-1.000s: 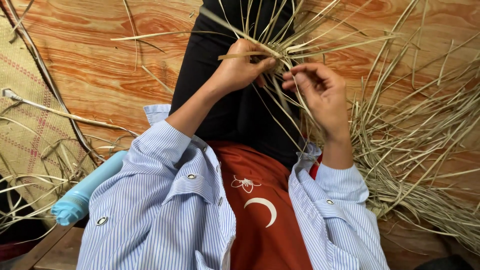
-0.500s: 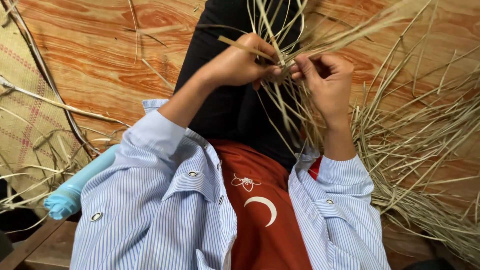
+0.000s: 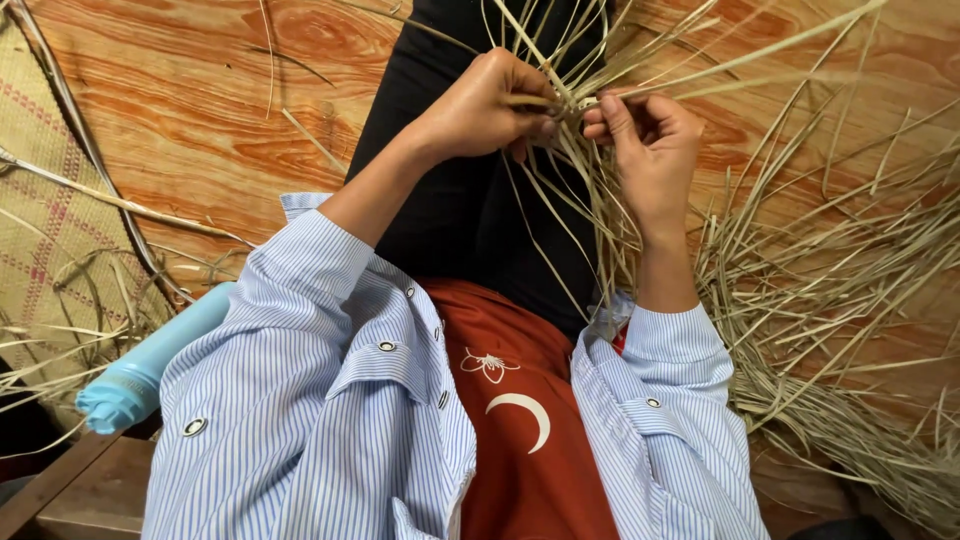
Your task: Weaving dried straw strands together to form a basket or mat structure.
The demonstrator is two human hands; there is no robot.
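Note:
My left hand (image 3: 495, 105) and my right hand (image 3: 650, 145) meet over my black-trousered lap, both pinching a bundle of thin dry straw strands (image 3: 590, 180). The fingertips of both hands close on the strands where they cross at a small woven knot (image 3: 572, 103). Loose ends fan upward and to the right, while longer strands hang down between my knees. My sleeves are blue-and-white striped, over a red shirt.
A large heap of loose straw (image 3: 840, 330) lies on the wood-patterned floor (image 3: 200, 110) to my right. A woven mat (image 3: 45, 230) covers the floor at left. A light blue bottle (image 3: 150, 365) lies by my left elbow, beside a dark wooden edge (image 3: 60, 485).
My hands have drawn together on the strands; the right hand moved left to meet the left at the crossing point. The fanned straw ends shifted upward.

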